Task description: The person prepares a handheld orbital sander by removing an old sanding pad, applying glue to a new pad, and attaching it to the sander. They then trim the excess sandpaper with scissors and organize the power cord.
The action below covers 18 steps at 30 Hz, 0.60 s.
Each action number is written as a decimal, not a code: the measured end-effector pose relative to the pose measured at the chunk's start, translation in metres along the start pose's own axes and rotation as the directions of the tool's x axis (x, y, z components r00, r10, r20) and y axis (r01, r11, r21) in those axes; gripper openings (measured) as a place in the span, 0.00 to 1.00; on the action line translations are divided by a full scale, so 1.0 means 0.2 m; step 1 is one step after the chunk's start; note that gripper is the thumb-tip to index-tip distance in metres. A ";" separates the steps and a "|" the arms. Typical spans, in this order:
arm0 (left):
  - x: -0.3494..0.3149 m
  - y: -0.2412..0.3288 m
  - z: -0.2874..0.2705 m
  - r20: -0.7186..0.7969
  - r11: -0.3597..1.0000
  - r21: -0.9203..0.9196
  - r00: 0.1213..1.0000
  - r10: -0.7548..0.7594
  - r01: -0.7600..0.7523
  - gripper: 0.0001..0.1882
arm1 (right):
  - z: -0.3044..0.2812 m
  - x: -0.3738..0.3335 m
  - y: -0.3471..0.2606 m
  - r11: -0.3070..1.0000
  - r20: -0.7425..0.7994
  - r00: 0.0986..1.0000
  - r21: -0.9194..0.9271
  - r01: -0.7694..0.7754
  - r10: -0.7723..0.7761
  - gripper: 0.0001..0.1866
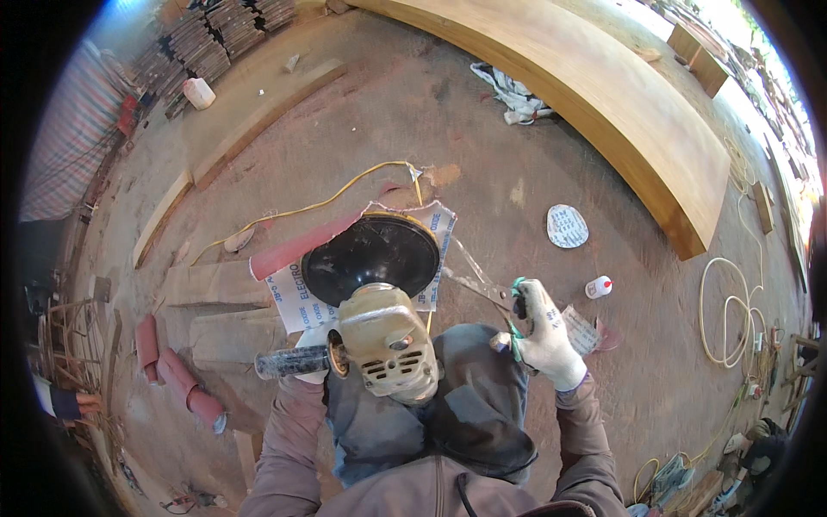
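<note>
White-gloved right hand [548,343] curled round green-handled steel scissors [500,296]; left hand [317,334] behind beige-black sander [385,332], grip hidden, presumably steadies white-backed red sandpaper [288,297].

A stained, brownish floor [504,185] is stretching all around. At the upper left, a striped sheet [73,129] is hanging near stacked flat pieces [194,43], while bright daylight is entering at the upper right, beyond a curved wooden slab [594,86].
</note>
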<state>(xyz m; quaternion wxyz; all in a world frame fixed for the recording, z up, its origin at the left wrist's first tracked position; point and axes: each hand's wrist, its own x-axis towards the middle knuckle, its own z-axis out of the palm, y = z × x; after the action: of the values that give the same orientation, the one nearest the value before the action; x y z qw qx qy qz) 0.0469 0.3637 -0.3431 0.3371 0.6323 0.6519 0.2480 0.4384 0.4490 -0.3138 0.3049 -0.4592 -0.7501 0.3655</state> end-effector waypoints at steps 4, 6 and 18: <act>0.00 0.03 0.02 -0.053 0.997 -0.081 0.999 -0.007 0.002 0.22 | 0.04 0.07 0.05 0.988 0.034 0.999 0.153 0.016 -0.021 0.45; 0.00 0.03 0.04 -0.071 0.992 -0.123 0.997 -0.015 0.006 0.22 | 0.05 0.08 0.09 0.990 0.064 0.998 0.139 -0.024 0.016 0.49; 0.04 -0.17 -0.03 -0.186 0.366 -0.929 0.916 -0.356 -0.046 0.21 | 0.09 0.09 0.16 0.992 -0.023 0.994 0.063 0.106 -0.105 0.44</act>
<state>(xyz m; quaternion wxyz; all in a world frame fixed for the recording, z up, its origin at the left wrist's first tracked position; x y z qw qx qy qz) 0.0209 0.3692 -0.3658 0.5282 0.2155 0.5100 0.6438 0.4328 0.4706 -0.3476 0.3458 -0.4125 -0.7582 0.3680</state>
